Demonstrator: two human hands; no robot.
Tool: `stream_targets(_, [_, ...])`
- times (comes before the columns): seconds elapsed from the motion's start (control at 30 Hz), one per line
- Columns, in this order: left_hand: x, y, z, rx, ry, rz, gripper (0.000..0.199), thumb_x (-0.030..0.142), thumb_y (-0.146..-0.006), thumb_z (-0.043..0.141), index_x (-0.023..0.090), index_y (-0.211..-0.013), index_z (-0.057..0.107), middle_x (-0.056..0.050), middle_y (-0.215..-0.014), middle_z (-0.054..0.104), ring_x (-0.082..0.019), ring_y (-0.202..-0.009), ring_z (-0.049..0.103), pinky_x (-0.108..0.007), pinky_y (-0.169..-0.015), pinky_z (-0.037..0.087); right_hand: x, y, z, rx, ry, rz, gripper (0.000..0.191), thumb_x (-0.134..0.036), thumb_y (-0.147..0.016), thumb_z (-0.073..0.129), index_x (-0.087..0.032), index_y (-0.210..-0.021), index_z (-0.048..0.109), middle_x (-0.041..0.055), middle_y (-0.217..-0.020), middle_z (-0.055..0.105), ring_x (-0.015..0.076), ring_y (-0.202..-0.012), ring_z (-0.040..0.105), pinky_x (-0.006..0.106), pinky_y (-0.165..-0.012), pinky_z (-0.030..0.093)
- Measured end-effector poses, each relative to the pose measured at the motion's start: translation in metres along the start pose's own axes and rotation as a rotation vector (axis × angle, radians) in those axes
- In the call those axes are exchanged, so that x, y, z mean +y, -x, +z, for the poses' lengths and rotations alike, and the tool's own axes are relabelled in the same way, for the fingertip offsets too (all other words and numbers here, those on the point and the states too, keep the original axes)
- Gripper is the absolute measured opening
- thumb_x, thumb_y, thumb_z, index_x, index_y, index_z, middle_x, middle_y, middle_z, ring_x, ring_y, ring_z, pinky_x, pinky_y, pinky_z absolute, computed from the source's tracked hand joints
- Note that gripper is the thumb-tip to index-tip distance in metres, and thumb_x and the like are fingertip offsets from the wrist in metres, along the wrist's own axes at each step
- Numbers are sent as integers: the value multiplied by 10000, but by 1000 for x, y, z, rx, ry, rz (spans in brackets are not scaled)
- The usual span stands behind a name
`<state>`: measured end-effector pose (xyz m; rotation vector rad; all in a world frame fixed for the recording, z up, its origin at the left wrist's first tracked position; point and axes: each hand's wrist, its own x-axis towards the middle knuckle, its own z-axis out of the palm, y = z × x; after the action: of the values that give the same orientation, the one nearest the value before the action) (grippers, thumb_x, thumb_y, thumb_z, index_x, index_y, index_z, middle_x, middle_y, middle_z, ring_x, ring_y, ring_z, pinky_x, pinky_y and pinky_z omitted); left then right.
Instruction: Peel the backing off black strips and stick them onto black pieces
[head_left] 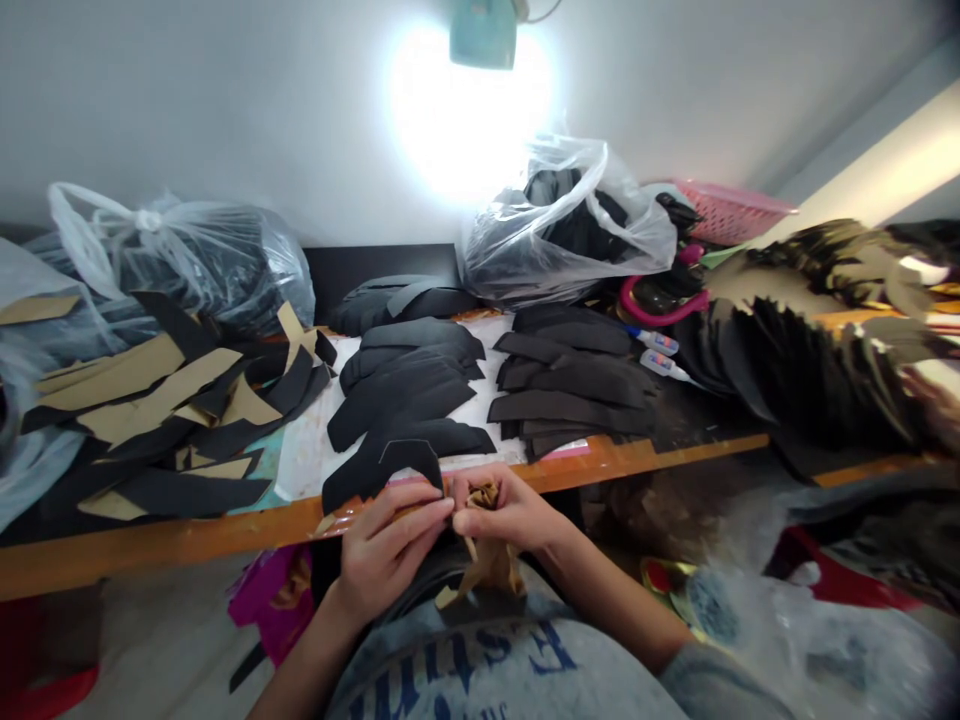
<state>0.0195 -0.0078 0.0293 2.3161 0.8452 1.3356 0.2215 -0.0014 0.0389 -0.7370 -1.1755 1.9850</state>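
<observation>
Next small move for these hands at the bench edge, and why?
Probably peel the crumpled tan backing paper a little further off the black foam shape: the right hand pinches the paper, the left hand steadies the foam, and the neighbouring black pieces lie bare.

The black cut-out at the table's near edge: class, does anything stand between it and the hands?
Nothing visible does. The left hand touches the black cut-out at its near end, and the right hand, holding crumpled tan backing paper, sits right beside it.
</observation>
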Motion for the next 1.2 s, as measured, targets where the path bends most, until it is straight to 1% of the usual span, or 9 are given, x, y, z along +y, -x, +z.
stream_targets(0.07, [-2, 4, -7, 69, -29, -23, 297, 12, -851, 685, 201, -1079, 717, -29, -1072, 683, -116, -987, 687, -213, -876, 581, 4, 1, -2, 37, -104, 33, 416, -510, -850, 758, -187, -721, 529, -78, -583, 418, 51, -468, 305, 204, -444, 233])
stream_targets(0.17, [-8, 11, -17, 245, -78, -135, 287, -23, -833, 682, 206, -1002, 724, -5, -1009, 699, -95, -896, 683, -189, -780, 576, 11, 2, -10, 279, -291, 2, 406, -532, -881, 715, -211, -764, 495, -90, -614, 403, 36, -411, 242, 188, -379, 212])
stream_targets(0.23, [-11, 13, -18, 275, -83, -192, 298, -23, -835, 677, 209, -1016, 723, -15, -1039, 698, -103, -915, 682, -199, -776, 579, 13, 3, -13, 404, -311, -33, 402, -522, -873, 729, -212, -779, 491, -85, -654, 420, 30, -412, 253, 179, -363, 207])
stream_targets(0.43, [-10, 2, -2, -35, -31, -48, 424, 16, -901, 611, 209, -1276, 656, -86, -1201, 644, -142, -1099, 660, -241, -898, 594, 18, 0, 0, 183, -164, 26, 409, -540, -902, 703, -199, -781, 513, -95, -567, 365, 43, -429, 278, 168, -390, 228])
stream_targets(0.63, [-11, 3, -9, -50, 8, 11, 375, -8, -892, 603, 189, -1203, 676, -78, -1185, 635, -135, -1100, 658, -237, -944, 577, 15, -1, 4, 78, -211, 55, 400, -536, -885, 727, -202, -839, 513, -100, -590, 358, 44, -462, 248, 171, -424, 216])
stream_targets(0.8, [-11, 5, -15, -83, -1, 15, 376, -1, -900, 598, 214, -1195, 689, -60, -1168, 624, -120, -1060, 668, -209, -887, 588, 21, -4, 8, 114, -205, 63, 348, -487, -883, 726, -187, -828, 558, -81, -603, 402, 48, -478, 280, 173, -434, 228])
stream_targets(0.93, [-14, 16, -20, 90, 28, -86, 319, -13, -862, 642, 232, -1052, 718, -24, -1105, 644, -117, -978, 696, -229, -839, 603, 22, -10, -3, 362, -435, 26, 288, -443, -803, 702, -204, -771, 546, -21, -682, 554, 91, -500, 438, 195, -420, 344])
stream_targets(1.07, [-27, 36, -35, 455, 216, -362, 113, 126, -862, 689, 231, -893, 661, -19, -1101, 643, -188, -1012, 700, -366, -869, 618, 11, -4, -42, 673, -496, -58, 248, -388, -704, 696, -228, -774, 520, 26, -825, 635, 159, -681, 592, 255, -554, 509])
stream_targets(1.2, [-45, 46, -65, 721, 317, -653, 119, 385, -914, 654, 338, -1010, 603, 8, -1056, 660, -209, -1016, 671, -483, -939, 596, -3, 21, -85, 734, -326, -112, 338, -461, -742, 678, -258, -732, 407, -83, -588, 343, 94, -445, 292, 215, -406, 348])
